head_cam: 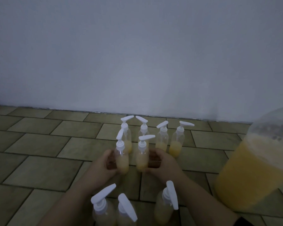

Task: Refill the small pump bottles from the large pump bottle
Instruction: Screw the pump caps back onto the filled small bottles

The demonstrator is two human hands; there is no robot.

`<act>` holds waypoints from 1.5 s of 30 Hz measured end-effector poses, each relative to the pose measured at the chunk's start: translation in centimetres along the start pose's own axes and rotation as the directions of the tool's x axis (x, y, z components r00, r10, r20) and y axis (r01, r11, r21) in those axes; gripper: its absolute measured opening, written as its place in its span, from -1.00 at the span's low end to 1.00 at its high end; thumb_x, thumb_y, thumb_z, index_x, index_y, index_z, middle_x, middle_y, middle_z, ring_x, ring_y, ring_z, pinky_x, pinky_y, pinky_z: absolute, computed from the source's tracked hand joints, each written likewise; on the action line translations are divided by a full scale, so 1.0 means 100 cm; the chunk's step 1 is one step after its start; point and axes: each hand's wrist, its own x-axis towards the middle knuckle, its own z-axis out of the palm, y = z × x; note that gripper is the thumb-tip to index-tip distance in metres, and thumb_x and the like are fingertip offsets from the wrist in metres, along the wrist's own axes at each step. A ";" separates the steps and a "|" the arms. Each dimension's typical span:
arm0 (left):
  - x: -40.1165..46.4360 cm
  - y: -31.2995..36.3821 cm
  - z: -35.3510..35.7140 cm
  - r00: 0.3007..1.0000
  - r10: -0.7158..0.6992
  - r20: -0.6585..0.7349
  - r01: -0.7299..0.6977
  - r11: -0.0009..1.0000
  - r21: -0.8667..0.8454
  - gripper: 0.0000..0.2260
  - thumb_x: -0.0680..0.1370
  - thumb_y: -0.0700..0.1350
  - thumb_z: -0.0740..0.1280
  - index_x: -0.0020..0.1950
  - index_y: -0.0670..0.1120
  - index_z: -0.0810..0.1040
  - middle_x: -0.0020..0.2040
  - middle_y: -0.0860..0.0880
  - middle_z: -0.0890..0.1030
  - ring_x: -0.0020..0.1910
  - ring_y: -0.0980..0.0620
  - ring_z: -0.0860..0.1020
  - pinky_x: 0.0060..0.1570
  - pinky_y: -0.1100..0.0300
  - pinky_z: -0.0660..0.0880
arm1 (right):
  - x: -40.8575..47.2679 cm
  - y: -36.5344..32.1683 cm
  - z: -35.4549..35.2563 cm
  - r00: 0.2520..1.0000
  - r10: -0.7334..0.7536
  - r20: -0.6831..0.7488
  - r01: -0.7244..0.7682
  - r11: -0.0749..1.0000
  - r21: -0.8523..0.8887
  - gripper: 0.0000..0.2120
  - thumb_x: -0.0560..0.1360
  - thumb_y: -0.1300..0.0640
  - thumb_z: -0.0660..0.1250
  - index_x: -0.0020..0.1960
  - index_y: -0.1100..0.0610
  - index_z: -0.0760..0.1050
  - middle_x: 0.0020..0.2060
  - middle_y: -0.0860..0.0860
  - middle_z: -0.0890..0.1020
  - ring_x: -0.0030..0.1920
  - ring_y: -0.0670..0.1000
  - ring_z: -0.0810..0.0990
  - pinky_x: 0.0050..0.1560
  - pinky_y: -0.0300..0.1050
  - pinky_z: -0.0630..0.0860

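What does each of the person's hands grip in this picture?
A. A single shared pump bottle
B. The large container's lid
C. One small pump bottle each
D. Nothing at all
C: the left hand grips one small pump bottle and the right hand grips another, both upright on the floor tiles.

No readable text, labels, brands or numbers anywhere. Small pump bottles [122, 159] are clear and unlabelled; large bottle [255, 173] shows no print either. Frame is dim and blurry.
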 end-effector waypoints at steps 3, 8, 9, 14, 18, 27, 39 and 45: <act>-0.021 -0.015 -0.015 0.994 -0.003 -0.109 0.002 1.000 -0.015 -0.47 0.42 -0.35 0.43 0.22 0.13 0.40 0.14 0.15 0.55 0.13 0.14 0.54 0.13 0.14 0.51 | -0.020 0.011 -0.018 0.999 0.030 -0.030 -0.029 0.999 0.027 -0.46 0.37 0.37 0.41 0.15 -0.15 0.40 0.10 -0.19 0.54 0.17 -0.17 0.50 0.17 -0.22 0.50; -0.075 -0.055 -0.040 0.969 -0.149 -0.198 0.088 0.954 -0.287 -0.61 0.54 -0.50 0.09 0.00 -0.04 0.49 0.02 -0.14 0.58 -0.20 0.11 0.64 -0.26 0.31 0.55 | -0.079 0.034 -0.047 0.995 0.100 -0.014 -0.098 0.991 0.087 -0.51 0.40 0.45 0.33 0.11 -0.09 0.52 0.06 -0.15 0.62 0.10 -0.21 0.57 0.18 -0.11 0.52; -0.089 -0.064 -0.041 0.975 -0.180 -0.133 0.143 0.958 -0.247 -0.64 0.57 -0.49 0.04 -0.07 -0.09 0.48 0.00 -0.22 0.55 -0.26 0.06 0.63 -0.31 0.25 0.54 | -0.089 0.036 -0.049 0.993 0.113 0.026 -0.115 0.988 0.105 -0.49 0.38 0.48 0.31 0.13 -0.06 0.52 0.08 -0.13 0.62 0.12 -0.20 0.56 0.20 -0.10 0.51; -0.132 -0.061 -0.020 0.986 -0.160 -0.040 0.131 0.904 -0.407 -0.40 0.24 -0.63 0.38 0.09 -0.07 0.49 0.08 -0.06 0.62 -0.05 0.02 0.59 -0.33 0.36 0.56 | -0.121 0.040 -0.031 0.981 0.106 0.162 -0.133 0.976 0.170 -0.39 0.23 0.38 0.37 0.18 -0.09 0.46 0.18 -0.15 0.56 0.22 -0.20 0.50 0.27 -0.19 0.43; -0.148 -0.038 0.003 0.999 -0.053 0.003 0.051 0.949 -0.311 -0.10 -0.17 0.09 0.67 0.13 0.06 0.45 0.02 0.27 0.65 0.05 0.28 0.60 -0.12 0.43 0.54 | -0.127 0.036 -0.009 0.981 0.090 0.169 -0.121 0.976 0.181 -0.23 0.05 0.01 0.60 0.19 -0.21 0.39 0.18 -0.22 0.54 0.21 -0.23 0.50 0.27 -0.17 0.43; -0.129 -0.028 0.018 0.997 -0.063 -0.051 0.045 0.954 -0.298 -0.40 0.34 -0.40 0.45 0.21 0.12 0.41 0.09 0.24 0.63 0.11 0.21 0.58 -0.05 0.34 0.54 | -0.123 0.026 0.015 0.997 0.002 -0.077 0.012 0.983 0.182 -0.54 0.36 0.12 0.49 0.08 -0.31 0.44 0.05 -0.32 0.57 0.10 -0.21 0.56 0.07 -0.20 0.55; -0.068 0.008 0.023 0.995 0.092 -0.044 -0.097 0.987 -0.130 -0.54 0.43 -0.42 0.37 -0.05 0.20 0.58 -0.14 0.34 0.64 -0.11 0.31 0.61 -0.17 0.44 0.51 | -0.105 0.031 -0.011 0.959 0.013 -0.284 0.001 0.999 0.047 -0.60 0.42 0.14 0.43 0.09 -0.24 0.36 0.02 -0.19 0.51 0.06 -0.15 0.51 -0.01 -0.25 0.49; -0.034 0.023 0.033 0.969 0.151 0.195 -0.109 0.971 -0.214 -0.64 0.31 -0.19 0.55 0.07 -0.04 0.59 0.06 0.11 0.66 0.07 0.07 0.62 -0.06 0.30 0.54 | -0.095 0.031 -0.024 0.939 0.006 -0.344 -0.014 1.000 -0.019 -0.59 0.47 0.13 0.38 0.19 -0.19 0.31 0.04 -0.35 0.42 0.03 -0.30 0.45 -0.15 -0.45 0.43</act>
